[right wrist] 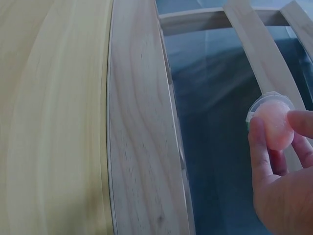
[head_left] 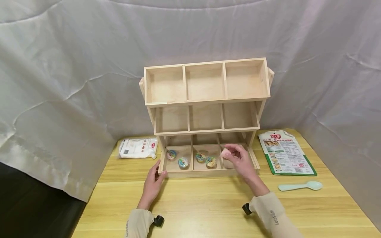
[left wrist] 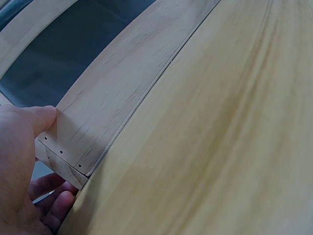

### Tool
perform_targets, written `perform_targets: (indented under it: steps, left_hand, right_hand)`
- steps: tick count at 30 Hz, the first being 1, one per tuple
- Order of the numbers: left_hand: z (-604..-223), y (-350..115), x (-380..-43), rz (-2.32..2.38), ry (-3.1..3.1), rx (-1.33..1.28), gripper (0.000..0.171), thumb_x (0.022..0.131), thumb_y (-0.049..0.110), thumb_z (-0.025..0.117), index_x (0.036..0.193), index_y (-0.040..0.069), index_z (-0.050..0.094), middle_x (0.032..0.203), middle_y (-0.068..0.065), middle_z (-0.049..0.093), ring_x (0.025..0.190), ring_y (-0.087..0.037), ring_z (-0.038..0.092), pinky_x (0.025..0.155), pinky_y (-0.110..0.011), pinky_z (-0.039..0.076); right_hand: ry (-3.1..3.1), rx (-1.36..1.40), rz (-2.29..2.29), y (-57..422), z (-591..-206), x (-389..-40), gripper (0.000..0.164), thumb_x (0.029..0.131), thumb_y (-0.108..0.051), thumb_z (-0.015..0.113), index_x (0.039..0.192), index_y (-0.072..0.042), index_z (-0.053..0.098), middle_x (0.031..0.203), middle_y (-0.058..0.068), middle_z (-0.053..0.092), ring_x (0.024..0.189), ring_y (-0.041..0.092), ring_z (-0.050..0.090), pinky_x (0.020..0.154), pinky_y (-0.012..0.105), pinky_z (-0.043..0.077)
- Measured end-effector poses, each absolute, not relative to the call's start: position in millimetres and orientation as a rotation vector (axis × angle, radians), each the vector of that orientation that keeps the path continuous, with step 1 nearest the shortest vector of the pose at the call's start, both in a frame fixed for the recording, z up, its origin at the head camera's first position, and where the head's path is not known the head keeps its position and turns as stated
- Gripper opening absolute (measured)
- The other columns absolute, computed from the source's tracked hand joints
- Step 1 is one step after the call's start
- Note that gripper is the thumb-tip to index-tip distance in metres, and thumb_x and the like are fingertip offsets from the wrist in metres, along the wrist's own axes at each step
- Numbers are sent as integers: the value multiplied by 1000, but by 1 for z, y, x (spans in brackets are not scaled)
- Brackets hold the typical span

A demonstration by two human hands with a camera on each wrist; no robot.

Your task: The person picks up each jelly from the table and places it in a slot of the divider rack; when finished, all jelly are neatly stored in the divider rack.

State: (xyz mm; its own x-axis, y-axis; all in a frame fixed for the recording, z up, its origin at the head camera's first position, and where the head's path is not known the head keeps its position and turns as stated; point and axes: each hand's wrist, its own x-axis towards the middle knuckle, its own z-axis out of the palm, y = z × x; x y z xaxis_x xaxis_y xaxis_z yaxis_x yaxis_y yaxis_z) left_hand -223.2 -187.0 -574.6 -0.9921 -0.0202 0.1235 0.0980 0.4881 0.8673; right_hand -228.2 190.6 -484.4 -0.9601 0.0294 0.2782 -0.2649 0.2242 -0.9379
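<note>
A three-tier wooden rack [head_left: 205, 174] with divided trays stands on the table. At the lowest tray's left front corner, my left hand [head_left: 152, 185] grips the wood; the left wrist view has the thumb on the front board [left wrist: 122, 73] and the fingers curled round the end. My right hand [head_left: 242, 163] pinches a pink jelly cup [right wrist: 275, 122] above that tray's right compartment. Two jelly cups lie in its left compartment, one pinkish [head_left: 171, 154] and one blue-lidded [head_left: 183, 162]. The middle compartment holds another two, a bluish one [head_left: 200, 157] and a yellowish one [head_left: 211, 162].
Left of the rack lies a white spouted pouch [head_left: 138, 148]. To the right are a flat green-and-white packet [head_left: 287, 152] and a pale green spoon [head_left: 300, 186]. Grey cloth [head_left: 89, 66] hangs behind and at both sides of the table [head_left: 205, 208].
</note>
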Motion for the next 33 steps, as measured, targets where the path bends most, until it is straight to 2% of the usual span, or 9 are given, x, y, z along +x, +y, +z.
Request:
perform_targets:
  steps: [7,17,27,33]
  left_hand:
    - [-573,-187,-223,-1534,-2606,-61,67,105,39,61,163,17,35,142,-18,56,122,-28,58,100,-40,48]
    - [-575,-186,-224,-1532,-2612,-58,66,105,37,61,162,16,35,143,-18,56,122,-28,58,100,-40,48]
    - [-575,-187,-224,-1560,-2590,-70,66,105,38,61,162,17,35,143,-18,56,122,-29,59,99,-38,49]
    - [-575,-187,-222,-1550,-2591,-69,66,105,38,62,162,16,36,142,-18,56,121,-28,59,97,-36,49]
  right_hand:
    - [-2255,206,1766,199,-483,-227,30,98,-9,71,126,2,68,113,16,60,93,12,54,80,19,46]
    - [-2178,241,1747,219,-482,-231,36,94,-4,75,128,6,66,107,14,65,90,7,57,76,17,48]
    - [-2341,83,1671,244,-481,-230,42,101,-26,70,138,-6,63,125,15,64,99,6,56,80,16,46]
    - [-2366,42,1711,249,-485,-230,50,99,-29,73,141,-6,58,128,14,62,100,6,58,81,17,49]
